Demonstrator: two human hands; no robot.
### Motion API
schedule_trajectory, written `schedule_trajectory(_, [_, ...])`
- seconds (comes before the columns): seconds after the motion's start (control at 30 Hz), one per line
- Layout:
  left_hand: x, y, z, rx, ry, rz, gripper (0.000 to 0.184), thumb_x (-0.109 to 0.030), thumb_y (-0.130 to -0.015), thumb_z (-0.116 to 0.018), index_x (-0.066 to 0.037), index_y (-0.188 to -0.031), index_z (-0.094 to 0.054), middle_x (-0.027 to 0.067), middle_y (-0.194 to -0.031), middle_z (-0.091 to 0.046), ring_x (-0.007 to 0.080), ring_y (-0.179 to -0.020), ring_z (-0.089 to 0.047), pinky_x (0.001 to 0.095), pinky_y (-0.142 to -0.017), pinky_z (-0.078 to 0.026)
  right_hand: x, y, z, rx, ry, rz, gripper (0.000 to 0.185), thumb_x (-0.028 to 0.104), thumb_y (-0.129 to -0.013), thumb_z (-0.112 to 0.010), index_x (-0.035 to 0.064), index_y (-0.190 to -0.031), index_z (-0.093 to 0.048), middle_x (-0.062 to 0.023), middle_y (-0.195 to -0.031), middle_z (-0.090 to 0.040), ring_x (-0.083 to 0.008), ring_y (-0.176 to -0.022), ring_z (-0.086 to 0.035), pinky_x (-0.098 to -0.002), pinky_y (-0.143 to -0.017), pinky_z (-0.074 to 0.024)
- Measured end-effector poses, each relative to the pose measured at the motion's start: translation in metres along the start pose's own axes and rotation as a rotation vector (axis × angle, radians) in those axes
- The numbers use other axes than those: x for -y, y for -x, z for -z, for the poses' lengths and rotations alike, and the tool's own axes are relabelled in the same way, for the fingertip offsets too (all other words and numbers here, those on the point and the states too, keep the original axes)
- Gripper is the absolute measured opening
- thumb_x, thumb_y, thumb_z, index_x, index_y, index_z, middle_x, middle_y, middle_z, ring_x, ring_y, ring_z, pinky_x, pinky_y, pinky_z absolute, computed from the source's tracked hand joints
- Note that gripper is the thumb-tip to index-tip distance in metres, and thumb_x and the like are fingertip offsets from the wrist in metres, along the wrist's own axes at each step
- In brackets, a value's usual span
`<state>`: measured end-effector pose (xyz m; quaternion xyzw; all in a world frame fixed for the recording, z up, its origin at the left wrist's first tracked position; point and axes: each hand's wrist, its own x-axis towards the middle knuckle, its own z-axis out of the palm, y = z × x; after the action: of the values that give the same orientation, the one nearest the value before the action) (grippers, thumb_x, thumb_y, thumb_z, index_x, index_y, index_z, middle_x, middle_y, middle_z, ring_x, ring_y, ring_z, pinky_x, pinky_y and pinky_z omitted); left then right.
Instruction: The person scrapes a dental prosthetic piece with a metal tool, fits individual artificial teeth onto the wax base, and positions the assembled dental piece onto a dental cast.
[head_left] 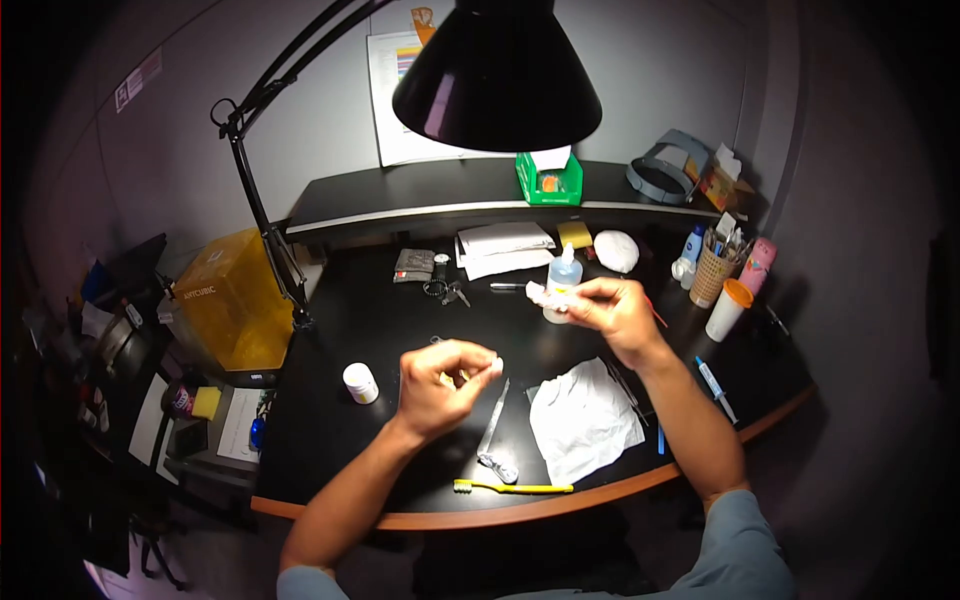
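The left hand (440, 392) pinches a small white piece (497, 366); the right hand (618, 318), apart from it, grips a crumpled pinkish-white piece (541, 295), whose material I cannot tell surely. The work seems midway: both pieces are not yet set down, while the yellow plastic toothbrush (515, 488) lies unheld.

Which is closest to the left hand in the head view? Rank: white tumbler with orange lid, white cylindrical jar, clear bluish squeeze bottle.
Nearest first, from the left hand:
1. White cylindrical jar: just to its left.
2. Clear bluish squeeze bottle: farther back, partly behind the right hand.
3. White tumbler with orange lid: right side of the desk.
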<state>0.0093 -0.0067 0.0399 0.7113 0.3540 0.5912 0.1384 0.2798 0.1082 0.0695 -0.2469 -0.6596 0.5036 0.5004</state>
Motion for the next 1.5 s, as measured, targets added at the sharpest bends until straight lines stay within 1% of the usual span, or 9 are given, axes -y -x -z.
schedule_trajectory(0.13, [0.001,-0.024,-0.004,-0.016,-0.107,-0.128,0.012,-0.001,-0.079,-0.085,-0.004,-0.088,-0.078,0.0092,-0.089,-0.078,0.0144,-0.072,-0.07,0.0261,-0.062,-0.054,-0.025,0.024,-0.03,0.083,-0.126,-0.121,0.018,0.006,-0.097,-0.076,-0.0086,-0.107,-0.073,-0.0155,-0.1,-0.077,-0.0183,-0.09,-0.076,-0.0289,-0.083,-0.0637])
schedule_trajectory(0.33, [0.031,0.009,0.002,0.029,0.031,0.015,0.015,0.002,-0.082,-0.085,0.0,-0.094,-0.077,0.013,-0.098,-0.074,0.0187,-0.093,-0.071,0.0306,-0.085,-0.056,-0.041,0.051,-0.051,0.174,-0.066,-0.137,0.01,0.001,-0.097,-0.073,-0.0068,-0.104,-0.074,-0.0108,-0.1,-0.071,-0.0189,-0.09,-0.075,-0.0301,-0.08,-0.0642])
schedule_trajectory(0.43, [0.028,0.012,0.002,0.071,0.145,0.16,0.014,0.004,-0.082,-0.084,0.0,-0.094,-0.078,0.0126,-0.098,-0.075,0.0192,-0.093,-0.071,0.0311,-0.086,-0.056,-0.043,0.059,-0.055,0.205,-0.048,-0.11,0.009,-0.001,-0.097,-0.073,-0.0082,-0.103,-0.074,-0.0108,-0.102,-0.07,-0.0198,-0.09,-0.076,-0.0308,-0.08,-0.0652])
schedule_trajectory(0.53, [0.028,0.011,0.003,0.184,0.063,0.08,0.013,0.004,-0.081,-0.084,0.0,-0.092,-0.078,0.0132,-0.096,-0.078,0.018,-0.094,-0.071,0.0311,-0.088,-0.056,-0.038,0.064,-0.058,0.203,-0.078,-0.118,0.007,-0.002,-0.097,-0.072,-0.007,-0.101,-0.074,-0.01,-0.101,-0.068,-0.0193,-0.09,-0.076,-0.0305,-0.081,-0.0652])
schedule_trajectory(0.63, [0.034,0.017,0.001,0.204,0.132,0.221,0.013,0.004,-0.081,-0.084,-0.001,-0.092,-0.079,0.0133,-0.097,-0.079,0.0182,-0.096,-0.072,0.0313,-0.088,-0.056,-0.036,0.067,-0.06,0.181,-0.098,-0.113,0.006,-0.003,-0.097,-0.071,-0.0068,-0.1,-0.074,-0.0101,-0.1,-0.067,-0.0186,-0.089,-0.075,-0.0295,-0.08,-0.0645])
schedule_trajectory(0.73, [0.037,0.019,-0.001,0.203,0.191,0.263,0.014,-0.005,-0.081,-0.087,-0.005,-0.094,-0.081,0.007,-0.094,-0.08,0.0146,-0.09,-0.071,0.0296,-0.082,-0.052,-0.037,0.068,-0.061,0.16,-0.098,-0.12,0.005,-0.003,-0.097,-0.071,-0.0072,-0.099,-0.074,-0.0109,-0.1,-0.066,-0.0184,-0.087,-0.074,-0.0291,-0.078,-0.0635])
schedule_trajectory(0.87, [0.034,0.018,-0.001,0.265,0.19,0.266,0.012,0.003,-0.083,-0.083,0.0,-0.094,-0.079,0.0136,-0.099,-0.079,0.0186,-0.097,-0.072,0.0323,-0.09,-0.055,-0.041,0.069,-0.061,0.176,-0.116,-0.125,0.006,-0.003,-0.097,-0.071,-0.0074,-0.1,-0.074,-0.0116,-0.099,-0.067,-0.0186,-0.087,-0.074,-0.0294,-0.077,-0.0629])
schedule_trajectory(1.23, [0.033,0.022,-0.005,0.262,0.425,0.404,0.011,0.006,-0.085,-0.08,0.002,-0.095,-0.077,0.0157,-0.101,-0.078,0.0199,-0.097,-0.072,0.0345,-0.091,-0.055,-0.045,0.071,-0.062,0.178,-0.196,-0.163,0.007,-0.004,-0.097,-0.07,-0.0083,-0.101,-0.072,-0.0133,-0.101,-0.067,-0.0207,-0.088,-0.075,-0.0299,-0.079,-0.0658])
schedule_trajectory(1.5, [0.033,0.021,-0.001,0.325,0.399,0.47,0.012,0.006,-0.085,-0.079,0.003,-0.096,-0.075,0.0137,-0.099,-0.075,0.0198,-0.096,-0.071,0.035,-0.09,-0.055,-0.047,0.075,-0.063,0.18,-0.202,-0.17,0.008,-0.003,-0.099,-0.069,-0.0088,-0.103,-0.071,-0.0137,-0.103,-0.066,-0.0213,-0.09,-0.075,-0.0296,-0.079,-0.0656])
